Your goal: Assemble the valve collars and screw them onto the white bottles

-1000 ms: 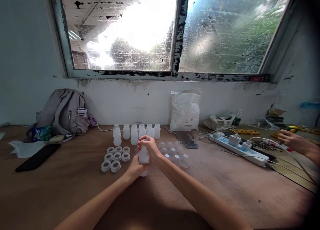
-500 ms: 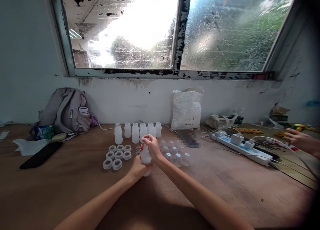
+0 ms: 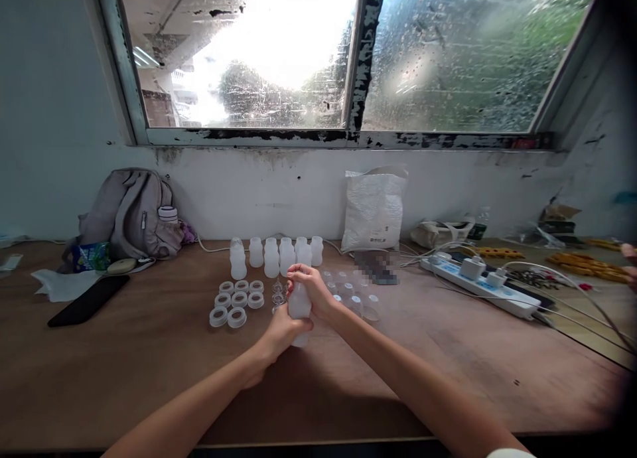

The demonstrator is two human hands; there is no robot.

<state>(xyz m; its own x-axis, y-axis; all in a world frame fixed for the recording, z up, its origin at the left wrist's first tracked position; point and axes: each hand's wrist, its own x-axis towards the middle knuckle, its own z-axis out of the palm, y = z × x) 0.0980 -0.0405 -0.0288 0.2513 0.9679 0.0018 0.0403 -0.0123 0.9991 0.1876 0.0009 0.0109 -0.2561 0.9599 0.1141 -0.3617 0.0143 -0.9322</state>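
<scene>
My left hand (image 3: 283, 330) is wrapped round the waist of a frosted white baby bottle (image 3: 299, 305), held roughly upright just above or on the table. Fingers of my right hand (image 3: 309, 287) close over the bottle's top, hiding what sits there. Just left of the bottle are several clear silicone teats (image 3: 278, 297), partly covered by my left hand. Farther left lie several translucent screw rings (image 3: 239, 299). Clear dome caps (image 3: 355, 303) stand to the right, some behind my right wrist. Behind my hands, more frosted bottles (image 3: 271, 257) form rows; the front left one (image 3: 237, 259) has a clear top on it.
A grey backpack (image 3: 130, 212) and a black phone-like slab (image 3: 89, 301) lie left on the brown table (image 3: 149, 372). A white plastic mailer bag (image 3: 374, 209) leans on the wall. Rightward are a power strip (image 3: 478, 287) with cables and another person's hand (image 3: 630, 259) at the edge.
The view has shifted slightly. My right fingers have lowered and wrapped more closely over the bottle's top. The other person's hand has moved right, almost out of view.
</scene>
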